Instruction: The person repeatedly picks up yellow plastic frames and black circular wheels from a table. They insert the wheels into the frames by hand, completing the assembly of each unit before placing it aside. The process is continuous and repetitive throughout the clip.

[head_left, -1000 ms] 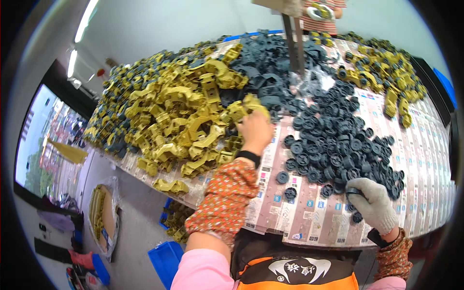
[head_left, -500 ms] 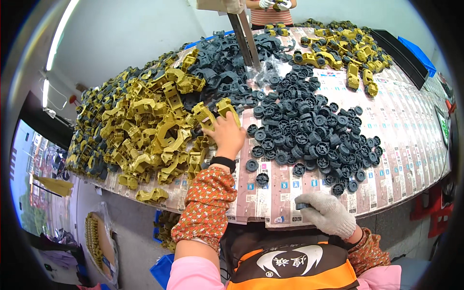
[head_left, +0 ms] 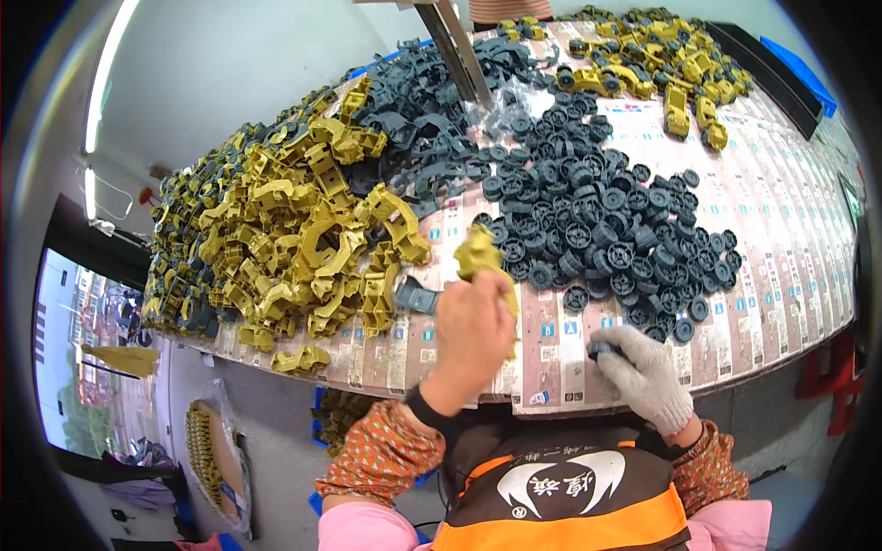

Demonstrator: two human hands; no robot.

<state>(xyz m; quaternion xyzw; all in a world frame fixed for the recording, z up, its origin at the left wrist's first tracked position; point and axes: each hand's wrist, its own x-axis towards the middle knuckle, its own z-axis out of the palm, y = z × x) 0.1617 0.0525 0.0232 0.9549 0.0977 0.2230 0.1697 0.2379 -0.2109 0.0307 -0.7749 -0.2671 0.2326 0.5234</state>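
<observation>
My bare left hand (head_left: 473,331) is closed around a yellow plastic toy vehicle body (head_left: 480,253), above the near part of the table and partly covering it. A dark grey plastic part (head_left: 416,296) shows just left of that hand; whether the hand touches it, I cannot tell. My right hand (head_left: 643,372), in a white knit glove, grips a dark toy wheel (head_left: 602,349) between thumb and fingers near the front edge. Just beyond it spreads a heap of dark toy wheels (head_left: 616,225). Loose yellow vehicle bodies (head_left: 303,220) are piled to the left.
Dark grey plastic parts (head_left: 423,110) lie heaped at the back, beside a metal post (head_left: 455,55) and clear plastic film (head_left: 505,108). Yellow toy vehicles with wheels (head_left: 680,64) crowd the far right, near a black tray (head_left: 767,78). Another person's striped top (head_left: 510,9) shows beyond the table.
My left hand has drawn a yellow vehicle body from the pile toward me and to the right. My gloved right hand, still holding the wheel, has moved slightly up and right.
</observation>
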